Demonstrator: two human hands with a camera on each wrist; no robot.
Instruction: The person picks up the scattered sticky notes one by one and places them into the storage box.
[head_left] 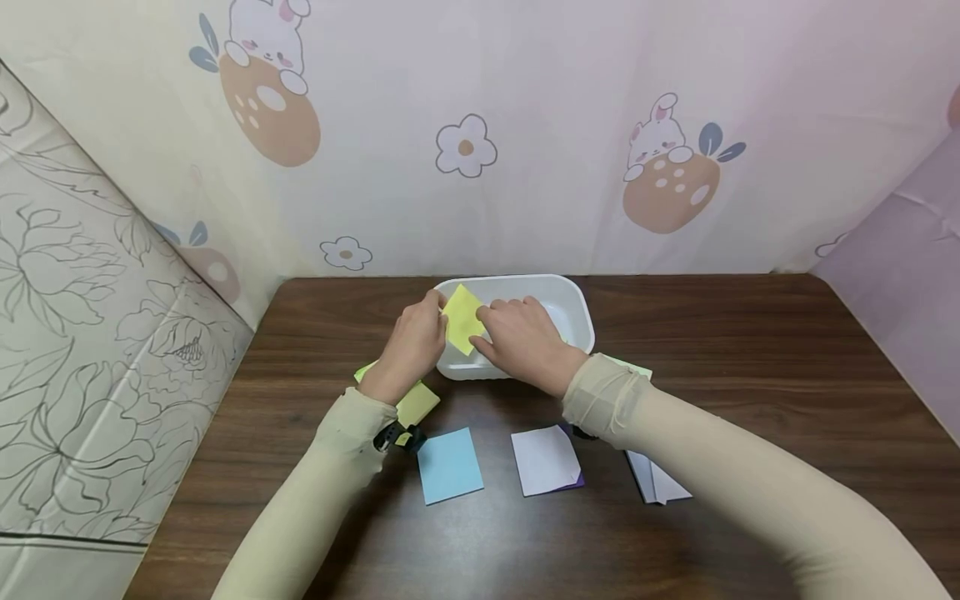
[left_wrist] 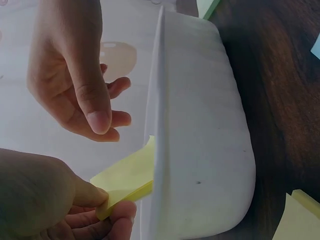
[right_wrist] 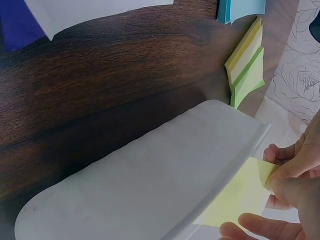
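Note:
A yellow sticky-note pad is held over the white plastic tub. My left hand pinches its edge between thumb and fingers, plain in the left wrist view, where the pad shows its thickness and a lifted upper corner. From the other side my right hand hovers close to the pad. Its fingers are loosely bent with nothing between them in that left wrist view. In the right wrist view the pad overlaps the tub's rim, and the two hands overlap each other.
Under my left forearm lie more yellow and green notes. A light blue pad and a white pad with purple beneath rest on the brown table. Further pale notes are partly hidden by my right sleeve. A patterned curtain hangs behind.

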